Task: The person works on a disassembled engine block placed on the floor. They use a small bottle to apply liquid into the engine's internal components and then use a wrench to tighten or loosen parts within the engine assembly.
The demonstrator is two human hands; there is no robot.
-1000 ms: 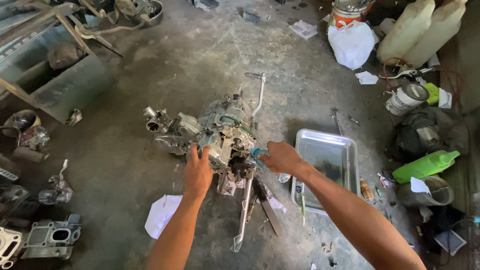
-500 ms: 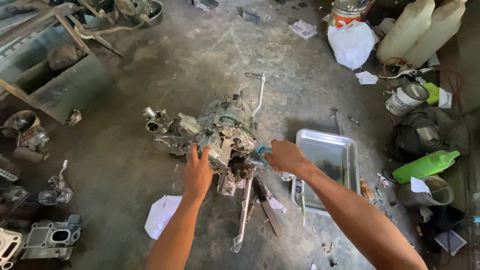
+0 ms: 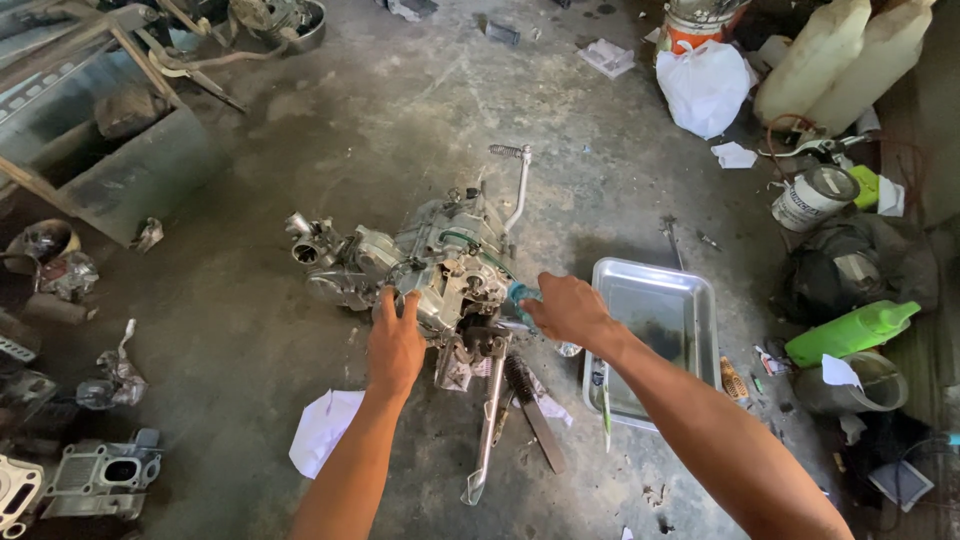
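While the motorcycle engine [image 3: 425, 265] lies on its side on the concrete floor [image 3: 400, 110], the left hand [image 3: 396, 340] presses flat on its near casing, fingers spread and closed on nothing. The right hand [image 3: 568, 310], just right of the engine, is curled around a blue-handled tool [image 3: 520, 293] whose tip points into the engine's open side; the tip itself is hidden.

By the look of it, the step in hand is work on a fastener or part at that open right side, with the left hand steadying the block. As a judgement, the next move calls for keeping the casing pinned so the engine does not roll, and for holding the tool square to whatever it engages.

Right of the engine, just past the right hand, sits a shallow metal tray [image 3: 700, 300]; its bottom shows a dark smear and otherwise looks bare. Further right of the engine stand a paint can [image 3: 812, 198] with its lid on, a green bottle [image 3: 850, 332] lying tilted, and a round tub [image 3: 880, 385] holding a scrap of paper. Far beyond the engine to the right are two pale jerrycans [image 3: 850, 55] and a tied white plastic bag [image 3: 705, 85]; their contents cannot be seen. Left of the engine stands an open metal box [image 3: 150, 165] with a dark lump inside.
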